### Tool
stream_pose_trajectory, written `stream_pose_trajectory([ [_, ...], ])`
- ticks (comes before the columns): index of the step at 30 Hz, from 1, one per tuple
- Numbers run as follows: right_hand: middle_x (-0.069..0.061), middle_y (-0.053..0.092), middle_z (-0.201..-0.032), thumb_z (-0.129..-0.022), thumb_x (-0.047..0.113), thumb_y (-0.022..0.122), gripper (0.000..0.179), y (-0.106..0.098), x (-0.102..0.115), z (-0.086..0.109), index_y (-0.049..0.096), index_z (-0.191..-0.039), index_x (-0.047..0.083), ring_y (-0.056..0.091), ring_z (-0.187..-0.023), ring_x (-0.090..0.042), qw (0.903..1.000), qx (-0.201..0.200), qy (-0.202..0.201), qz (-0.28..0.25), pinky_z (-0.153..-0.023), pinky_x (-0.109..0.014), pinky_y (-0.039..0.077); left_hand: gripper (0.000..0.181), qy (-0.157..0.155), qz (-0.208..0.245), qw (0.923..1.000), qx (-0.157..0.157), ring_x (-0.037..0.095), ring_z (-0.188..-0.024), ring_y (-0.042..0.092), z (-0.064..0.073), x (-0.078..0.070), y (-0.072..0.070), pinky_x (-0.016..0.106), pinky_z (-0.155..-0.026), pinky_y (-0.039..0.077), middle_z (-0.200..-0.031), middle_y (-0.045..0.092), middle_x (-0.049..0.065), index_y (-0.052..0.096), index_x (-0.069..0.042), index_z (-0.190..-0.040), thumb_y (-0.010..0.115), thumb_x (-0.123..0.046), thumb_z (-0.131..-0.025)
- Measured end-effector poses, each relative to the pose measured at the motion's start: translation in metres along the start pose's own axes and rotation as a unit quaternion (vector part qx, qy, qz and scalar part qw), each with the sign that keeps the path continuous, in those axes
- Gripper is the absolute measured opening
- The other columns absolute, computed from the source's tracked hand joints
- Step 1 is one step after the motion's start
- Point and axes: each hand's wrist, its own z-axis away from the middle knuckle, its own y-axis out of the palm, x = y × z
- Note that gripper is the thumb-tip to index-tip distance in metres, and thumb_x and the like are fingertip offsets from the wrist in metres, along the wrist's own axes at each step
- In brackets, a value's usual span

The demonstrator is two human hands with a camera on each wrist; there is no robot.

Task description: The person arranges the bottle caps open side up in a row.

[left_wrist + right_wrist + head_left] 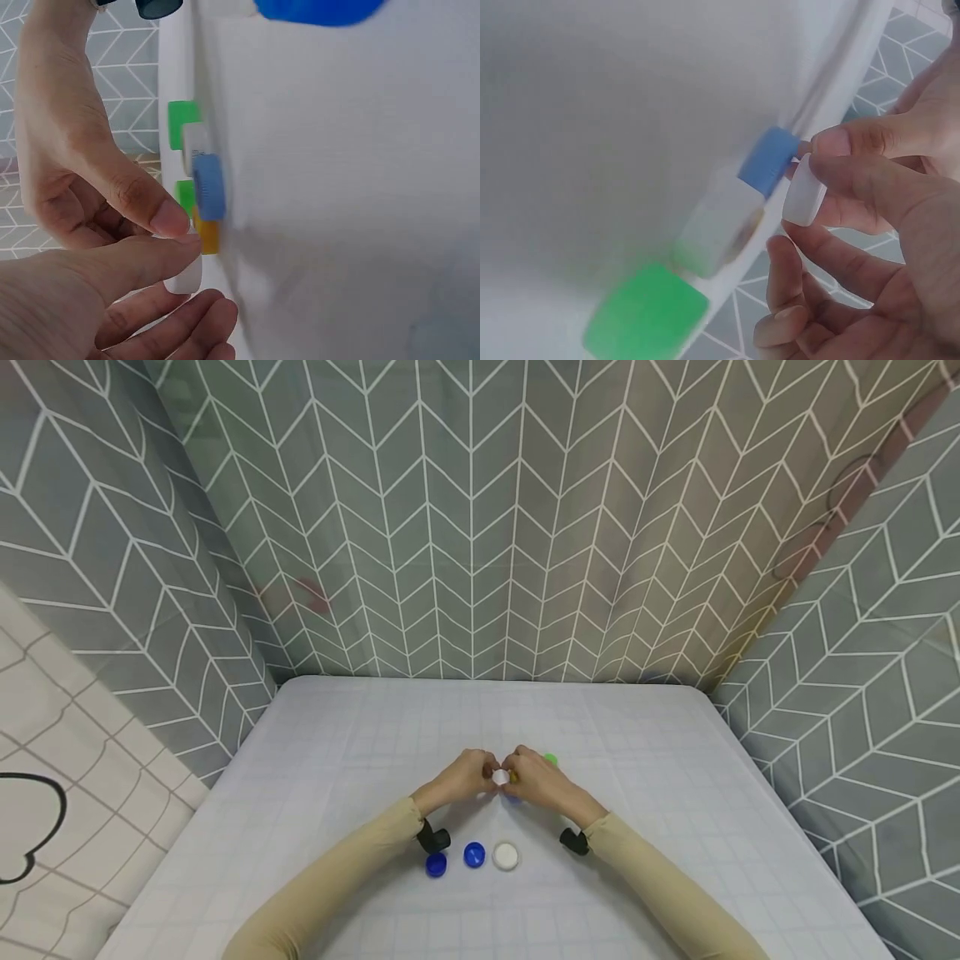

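A small white bottle cap (500, 777) is raised over the table between both hands. My left hand (467, 774) pinches its one side with thumb and finger. On the other side my right hand (536, 777) pinches it too, the two thumbs close together in the left wrist view. Beyond the hands, in that view, a light blue cap (209, 187), a white cap (190, 142), green caps (182, 124) and an orange-yellow cap (208, 234) stand close to one another. The right wrist view shows the held cap's pale side (804, 196); fingers cover part of it.
Nearer the body, two dark blue caps (474, 854) and a larger white cap (506, 856) lie in a loose row between the forearms. A white cloth covers the table (360, 718). Patterned curtains (472, 527) hang behind it and at the sides.
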Motion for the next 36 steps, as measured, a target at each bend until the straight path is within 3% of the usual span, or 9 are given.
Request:
stream_pose_trajectory([
  [4,-0.007,0.064,-0.099,-0.082,0.02,0.076,0.034,-0.007,0.002,0.002,0.068,-0.109,0.001,0.056,-0.079,-0.012,0.9996,0.0,0.011,-0.025,-0.066,-0.024,0.049,0.026,0.025,0.005,0.9995,-0.016,0.01,-0.074,0.061,0.003,-0.002,-0.002,0.024,-0.066,0.051,-0.086,0.071,0.008,0.068,0.0,-0.104,0.076,-0.008,-0.08],
  [9,-0.009,0.069,-0.092,-0.084,0.014,0.073,0.028,-0.017,0.003,0.006,0.066,-0.108,0.001,0.06,-0.072,-0.011,0.9963,-0.001,0.013,-0.085,-0.058,-0.022,0.049,0.029,0.034,0.031,0.9987,-0.024,0.01,-0.077,0.067,0.007,-0.009,-0.008,0.03,-0.076,0.054,-0.088,0.074,0.007,0.066,-0.002,-0.107,0.076,-0.012,-0.082],
  [14,-0.007,0.07,-0.087,-0.086,0.016,0.072,0.028,-0.029,0.004,0.014,0.066,-0.109,0.003,0.06,-0.065,-0.007,0.9943,-0.008,0.009,-0.106,-0.055,-0.021,0.047,0.029,0.035,0.068,0.9969,-0.018,0.009,-0.078,0.068,0.01,-0.019,-0.015,0.024,-0.068,0.054,-0.088,0.074,0.006,0.065,-0.003,-0.11,0.074,-0.014,-0.084],
  [24,-0.006,0.071,-0.086,-0.09,0.017,0.068,0.029,-0.038,0.008,0.024,0.066,-0.113,0.0,0.054,-0.062,-0.004,0.9935,-0.047,-0.014,-0.103,-0.055,-0.019,0.045,0.036,0.024,0.075,0.9966,-0.027,0.007,-0.074,0.065,0.013,-0.028,-0.016,0.021,-0.066,0.052,-0.086,0.072,0.001,0.063,-0.005,-0.113,0.077,-0.016,-0.082],
  [30,-0.003,0.071,-0.083,-0.089,0.018,0.07,0.022,-0.039,0.008,0.025,0.071,-0.105,0.003,0.05,-0.059,-0.004,0.9911,-0.08,-0.024,-0.104,-0.052,-0.018,0.042,0.028,0.02,0.098,0.994,-0.043,0.008,-0.078,0.066,0.013,-0.026,-0.014,0.023,-0.068,0.053,-0.088,0.072,0.002,0.065,-0.007,-0.108,0.075,-0.014,-0.083],
  [36,-0.003,0.072,-0.09,-0.089,0.019,0.069,0.015,-0.041,0.008,0.026,0.071,-0.1,0.009,0.056,-0.063,-0.01,0.99,-0.08,-0.022,-0.114,-0.054,-0.018,0.043,0.018,0.011,0.13,0.9907,-0.04,0.012,-0.082,0.07,0.014,-0.024,-0.017,0.027,-0.071,0.055,-0.091,0.074,0.004,0.065,-0.01,-0.101,0.071,-0.021,-0.088],
])
